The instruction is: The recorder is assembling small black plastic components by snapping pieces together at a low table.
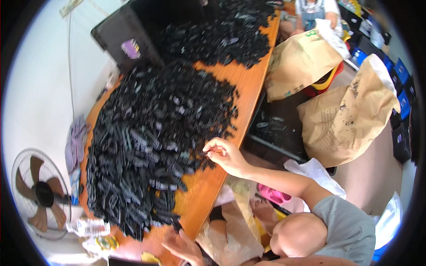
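Note:
A large heap of small black plastic pieces (164, 111) covers much of the wooden table (199, 204); longer strips lie at its near side. My right hand (224, 156) is over the heap's right edge, thumb and forefinger pinched together. What they hold, if anything, is too small to make out. Low in the view, my left hand (183, 247) is by the table's near edge, closed on a black plastic strip (176, 225) that sticks up from its fingers. Part of that hand is blurred.
A black crate (128, 37) stands behind the heap, beside a second black pile (222, 37). Right of the table are a black bin (279, 137) and brown paper sacks (350, 115). A fan (43, 194) stands left; another person (313, 15) sits at the far right.

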{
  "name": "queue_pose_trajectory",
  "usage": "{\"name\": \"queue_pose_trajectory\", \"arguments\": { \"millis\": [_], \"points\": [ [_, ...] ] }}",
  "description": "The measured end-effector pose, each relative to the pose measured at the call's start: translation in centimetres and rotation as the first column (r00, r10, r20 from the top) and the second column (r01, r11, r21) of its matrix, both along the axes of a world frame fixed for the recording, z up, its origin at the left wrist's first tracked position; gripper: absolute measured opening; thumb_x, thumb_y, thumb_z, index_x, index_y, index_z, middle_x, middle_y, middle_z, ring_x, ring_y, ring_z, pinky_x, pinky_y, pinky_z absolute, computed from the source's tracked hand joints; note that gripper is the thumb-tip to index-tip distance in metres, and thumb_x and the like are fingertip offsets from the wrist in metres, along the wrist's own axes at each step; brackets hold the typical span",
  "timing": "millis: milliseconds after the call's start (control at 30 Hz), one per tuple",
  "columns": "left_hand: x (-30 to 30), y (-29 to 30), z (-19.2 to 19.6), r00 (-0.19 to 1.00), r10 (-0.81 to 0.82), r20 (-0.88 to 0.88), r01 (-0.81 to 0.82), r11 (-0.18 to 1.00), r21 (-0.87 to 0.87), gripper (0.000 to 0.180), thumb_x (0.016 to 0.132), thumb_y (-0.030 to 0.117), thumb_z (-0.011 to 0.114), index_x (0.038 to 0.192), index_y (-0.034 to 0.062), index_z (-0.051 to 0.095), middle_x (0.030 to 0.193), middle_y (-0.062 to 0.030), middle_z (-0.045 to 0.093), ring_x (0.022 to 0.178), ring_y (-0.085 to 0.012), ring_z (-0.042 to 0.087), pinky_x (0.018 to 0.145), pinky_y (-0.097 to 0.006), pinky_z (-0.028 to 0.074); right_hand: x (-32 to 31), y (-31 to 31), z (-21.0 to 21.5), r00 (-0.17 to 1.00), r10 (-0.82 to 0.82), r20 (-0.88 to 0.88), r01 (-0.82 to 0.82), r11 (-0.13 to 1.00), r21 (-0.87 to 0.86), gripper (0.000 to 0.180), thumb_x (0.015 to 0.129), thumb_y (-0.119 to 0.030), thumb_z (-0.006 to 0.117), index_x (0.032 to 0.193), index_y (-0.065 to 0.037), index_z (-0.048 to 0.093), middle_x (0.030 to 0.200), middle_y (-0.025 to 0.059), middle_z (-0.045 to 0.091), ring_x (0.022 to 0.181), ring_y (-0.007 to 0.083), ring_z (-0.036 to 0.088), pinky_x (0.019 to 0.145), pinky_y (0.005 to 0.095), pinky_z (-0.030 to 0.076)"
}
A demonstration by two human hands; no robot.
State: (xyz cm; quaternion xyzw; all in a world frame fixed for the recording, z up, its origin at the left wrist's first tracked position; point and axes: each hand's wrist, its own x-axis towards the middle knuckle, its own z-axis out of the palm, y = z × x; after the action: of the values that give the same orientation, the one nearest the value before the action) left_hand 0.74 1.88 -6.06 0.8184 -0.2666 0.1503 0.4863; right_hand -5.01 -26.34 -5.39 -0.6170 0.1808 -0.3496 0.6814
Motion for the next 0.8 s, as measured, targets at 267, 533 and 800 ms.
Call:
{"name": "queue_pose_trajectory", "arguments": {
  "millis": [267,533,800],
  "points": [
    [-0.8,-1.3,3.3,0.421,-0.745,-0.517,0.021,0.578,-0.816,0.031,0.084,0.01,0.06,0.111,0.0116,0.046,0.094,-0.0135,0.054,0.071,-0.0194,0.055,0.061,-0.03,0.045,-1.4,7.1,4.0,0.93,0.364,-0.047,-0.353,0.921,0.163,0.018,0.09,-0.008,0.056,0.105,0.002,0.06,0.088,0.0066,0.064,0.076,0.0079,0.056,0.068,0.021,0.046],
    [-2.5,-0.1,5.1,0.483,-0.548,-0.682,0.089,0.806,-0.585,0.026,0.083,-0.009,0.055,0.107,-0.0049,0.046,0.087,-0.013,0.061,0.068,-0.0161,0.061,0.065,-0.026,0.051,-1.2,12.1,3.9,0.905,0.425,0.012,-0.415,0.889,-0.192,0.009,0.083,-0.005,0.063,0.088,0.002,0.062,0.097,0.0093,0.061,0.085,0.0159,0.058,0.073,0.0266,0.047],
    [-2.5,0.2,5.6,0.426,-0.518,-0.742,0.081,0.839,-0.539,0.028,0.085,-0.006,0.055,0.112,-0.0088,0.048,0.087,-0.017,0.064,0.075,-0.0195,0.065,0.069,-0.027,0.053,-1.6,12.4,3.1,0.947,0.306,-0.095,-0.309,0.794,-0.524,0.007,0.076,0.001,0.067,0.081,-0.001,0.062,0.101,0.0112,0.06,0.088,0.0238,0.059,0.073,0.032,0.048]
  ]
}}
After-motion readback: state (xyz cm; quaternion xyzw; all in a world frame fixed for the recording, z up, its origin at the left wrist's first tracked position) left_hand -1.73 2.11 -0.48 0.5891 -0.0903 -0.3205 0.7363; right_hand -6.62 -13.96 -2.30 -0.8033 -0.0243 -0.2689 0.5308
